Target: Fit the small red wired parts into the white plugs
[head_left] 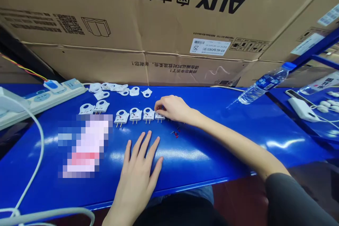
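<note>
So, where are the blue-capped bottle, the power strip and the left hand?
Blue-capped bottle (266,82), head view: label.
Power strip (44,97), head view: socket face.
Left hand (137,174), head view: its back.

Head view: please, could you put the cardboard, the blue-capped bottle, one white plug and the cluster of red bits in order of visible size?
1. Cardboard
2. Blue-capped bottle
3. White plug
4. Red bits, too small to make out clearly

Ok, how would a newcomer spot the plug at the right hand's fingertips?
On the blue table, beyond the left hand, runs a row of white plugs. Follow it rightward to the right hand: fingers partly hide this plug, unlike its left neighbours.
</note>
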A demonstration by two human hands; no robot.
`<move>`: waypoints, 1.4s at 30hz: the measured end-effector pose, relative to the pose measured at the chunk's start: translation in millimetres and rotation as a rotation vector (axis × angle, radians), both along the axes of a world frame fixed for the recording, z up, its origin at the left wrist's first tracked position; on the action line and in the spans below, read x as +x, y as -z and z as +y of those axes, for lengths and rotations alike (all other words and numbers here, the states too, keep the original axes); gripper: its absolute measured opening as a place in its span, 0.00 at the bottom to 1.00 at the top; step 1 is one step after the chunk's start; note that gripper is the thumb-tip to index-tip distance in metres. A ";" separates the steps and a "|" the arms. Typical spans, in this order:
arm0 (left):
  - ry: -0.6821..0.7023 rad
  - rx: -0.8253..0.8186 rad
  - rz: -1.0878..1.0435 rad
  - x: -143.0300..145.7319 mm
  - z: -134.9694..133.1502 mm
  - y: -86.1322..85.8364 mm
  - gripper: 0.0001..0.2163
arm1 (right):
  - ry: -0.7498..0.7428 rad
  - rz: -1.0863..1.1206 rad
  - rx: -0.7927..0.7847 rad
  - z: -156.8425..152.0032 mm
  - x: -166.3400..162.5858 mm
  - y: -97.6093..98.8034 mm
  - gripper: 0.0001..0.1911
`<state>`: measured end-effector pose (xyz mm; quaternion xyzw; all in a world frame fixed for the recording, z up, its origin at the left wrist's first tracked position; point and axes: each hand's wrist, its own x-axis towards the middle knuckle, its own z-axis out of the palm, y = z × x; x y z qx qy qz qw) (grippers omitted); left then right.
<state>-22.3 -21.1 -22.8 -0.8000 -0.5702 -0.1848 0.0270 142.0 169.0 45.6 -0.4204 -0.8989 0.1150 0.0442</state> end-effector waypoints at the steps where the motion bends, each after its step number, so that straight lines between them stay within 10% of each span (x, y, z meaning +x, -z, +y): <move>1: 0.001 -0.003 -0.002 -0.2 0.0 -0.1 0.25 | -0.002 -0.014 -0.003 0.1 -1.8 0.9 0.10; 9: 0.001 0.000 -0.006 -1.3 -0.7 0.3 0.25 | -0.020 0.001 -0.022 1.5 0.3 -12.5 0.10; 17: 0.002 -0.011 -0.019 -0.8 -0.5 -0.2 0.25 | -0.206 -0.065 -0.426 8.7 26.7 -39.3 0.04; 28: 0.001 -0.015 0.002 -1.6 -0.8 1.0 0.26 | -0.053 0.087 -0.090 5.7 -26.8 -11.3 0.11; 42: -0.002 -0.008 -0.005 -1.3 -1.4 0.2 0.25 | -0.060 0.182 -0.120 11.3 -29.6 -10.9 0.09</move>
